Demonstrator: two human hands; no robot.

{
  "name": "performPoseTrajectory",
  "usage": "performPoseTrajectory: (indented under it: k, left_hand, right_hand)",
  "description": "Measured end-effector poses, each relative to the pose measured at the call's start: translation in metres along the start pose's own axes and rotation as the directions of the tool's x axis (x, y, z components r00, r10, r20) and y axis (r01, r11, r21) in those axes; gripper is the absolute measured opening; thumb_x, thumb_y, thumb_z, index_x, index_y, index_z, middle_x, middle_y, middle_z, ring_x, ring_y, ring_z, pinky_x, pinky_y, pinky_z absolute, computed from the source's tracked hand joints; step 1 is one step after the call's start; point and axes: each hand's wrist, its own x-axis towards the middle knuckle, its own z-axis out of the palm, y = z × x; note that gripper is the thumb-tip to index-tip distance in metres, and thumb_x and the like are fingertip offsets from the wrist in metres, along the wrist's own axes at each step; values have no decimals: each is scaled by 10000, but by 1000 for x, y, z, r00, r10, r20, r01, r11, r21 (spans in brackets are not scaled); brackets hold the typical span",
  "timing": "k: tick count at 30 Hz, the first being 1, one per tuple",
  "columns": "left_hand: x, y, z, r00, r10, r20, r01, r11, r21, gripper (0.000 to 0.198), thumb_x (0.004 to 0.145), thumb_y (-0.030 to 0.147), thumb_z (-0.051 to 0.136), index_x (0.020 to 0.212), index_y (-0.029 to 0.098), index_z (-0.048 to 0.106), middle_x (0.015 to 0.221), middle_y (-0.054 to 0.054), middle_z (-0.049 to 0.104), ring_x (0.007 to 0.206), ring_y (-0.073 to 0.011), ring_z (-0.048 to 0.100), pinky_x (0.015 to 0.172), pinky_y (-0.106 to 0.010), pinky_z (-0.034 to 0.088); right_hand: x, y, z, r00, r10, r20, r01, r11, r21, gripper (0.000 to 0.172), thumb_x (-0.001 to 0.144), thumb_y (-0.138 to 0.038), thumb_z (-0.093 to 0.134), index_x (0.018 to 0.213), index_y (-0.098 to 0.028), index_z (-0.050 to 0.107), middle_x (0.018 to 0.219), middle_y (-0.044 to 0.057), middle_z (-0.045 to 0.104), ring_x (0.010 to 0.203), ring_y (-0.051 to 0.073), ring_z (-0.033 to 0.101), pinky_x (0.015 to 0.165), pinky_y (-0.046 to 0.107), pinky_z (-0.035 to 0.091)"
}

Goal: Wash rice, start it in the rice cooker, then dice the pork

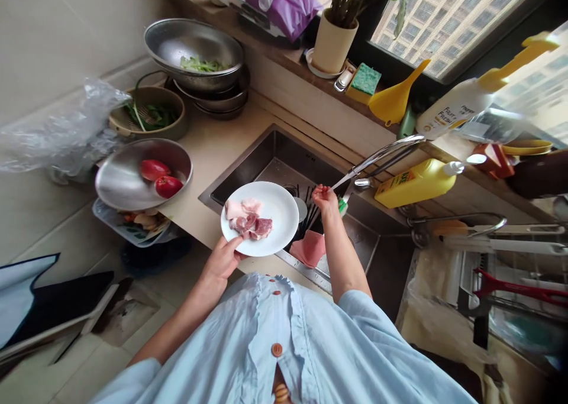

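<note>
My left hand (pixel 223 256) grips the near left rim of a white plate (pixel 284 215), thumb on top. Pieces of raw meat (pixel 251 219), pale fat and darker red flesh, lie on the plate's left half. The plate is held over the sink's near left edge. My right hand (pixel 325 198) is over the sink (pixel 277 149), with its fingers curled in at the end of the silver faucet (pixel 381 158). Whether anything is inside those fingers is hidden. A pink cloth (pixel 308 249) hangs on the sink's front edge, between the plate and my right forearm.
Left of the sink stand a steel bowl (pixel 119 179) with two red tomato-like items, a colander (pixel 175 120) with greens, and stacked metal pans (pixel 155 34). A yellow bottle (pixel 417 183) stands behind the faucet. The sill holds a potted plant (pixel 332 43) and a sponge (pixel 366 80).
</note>
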Motion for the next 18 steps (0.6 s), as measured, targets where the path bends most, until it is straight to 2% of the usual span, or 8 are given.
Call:
performPoseTrajectory:
  k: [5,8,11,15,17,18]
  left_hand:
    - [-2,1,3,1000,-2,9,2,1000,-12,455,503,203,805,917,146,625,802,-15,685,720,-179,641,602,-245,522]
    - [-3,2,3,999,12,51,-13,1000,5,478,525,186,793,973,175,627,861,-12,693,777,-188,652,644,-246,533]
    - [-3,2,2,998,29,56,-30,999,14,525,541,190,790,1038,190,621,881,-15,698,792,-193,662,675,-251,542]
    - [-2,3,0,1000,16,12,-16,1000,10,551,542,213,795,1062,178,617,846,-16,697,754,-185,662,664,-260,546]
    - [-2,4,0,1000,10,4,-10,1000,14,537,545,218,794,1052,169,624,846,-21,698,771,-191,662,661,-260,544]
    - [-3,4,0,1000,11,-1,-11,1000,17,528,546,218,794,1044,167,628,846,-23,698,777,-192,661,656,-255,542]
  right_hand:
    - [-7,-5,3,1000,6,24,-4,998,-61,315,901,-54,248,680,-180,434,544,-44,502,421,51,454,416,135,414]
    - [-15,-16,3,997,-33,64,40,992,-116,271,896,-79,294,721,-168,480,624,-11,572,498,61,519,458,154,455]
    - [-25,-33,-6,991,-114,77,127,973,-191,177,886,-140,382,762,-177,503,700,-2,617,579,78,573,503,179,484]
    - [-43,-61,-27,968,-244,60,250,917,-312,76,820,-137,489,807,-201,527,654,-61,593,549,67,548,498,157,448]
    - [-53,-77,-36,939,-337,74,338,859,-385,90,803,-130,498,812,-207,545,642,-73,586,555,61,537,511,143,431]
    - [-59,-85,-40,907,-411,90,404,793,-455,91,801,-133,500,805,-206,554,642,-69,588,572,67,541,523,146,432]
